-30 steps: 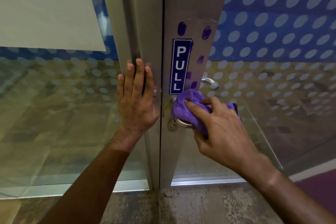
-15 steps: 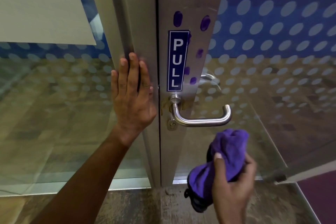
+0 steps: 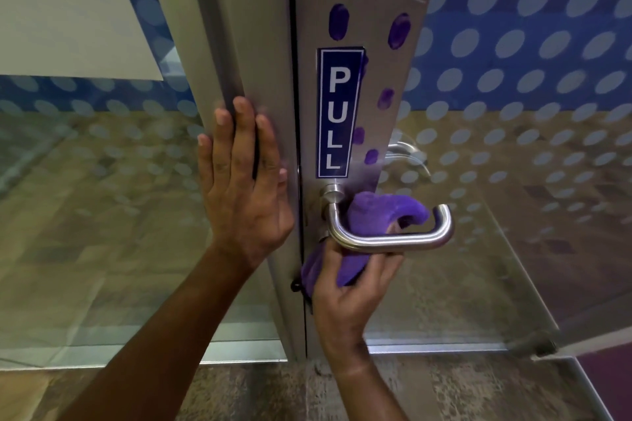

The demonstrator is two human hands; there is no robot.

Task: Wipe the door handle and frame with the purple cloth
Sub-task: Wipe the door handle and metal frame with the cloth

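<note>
Dotted glass flanks the metal door frame; concrete floor below.

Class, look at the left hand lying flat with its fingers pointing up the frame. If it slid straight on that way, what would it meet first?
Probably nothing: above the left hand the door frame runs bare to the picture's top.

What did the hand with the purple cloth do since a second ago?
The right hand first pulled the purple cloth down off the door handle, then brought it back up from below. Now the cloth is pushed up behind the handle bar, and the hand grips it from underneath. The left hand stayed flat on the door frame.
</note>
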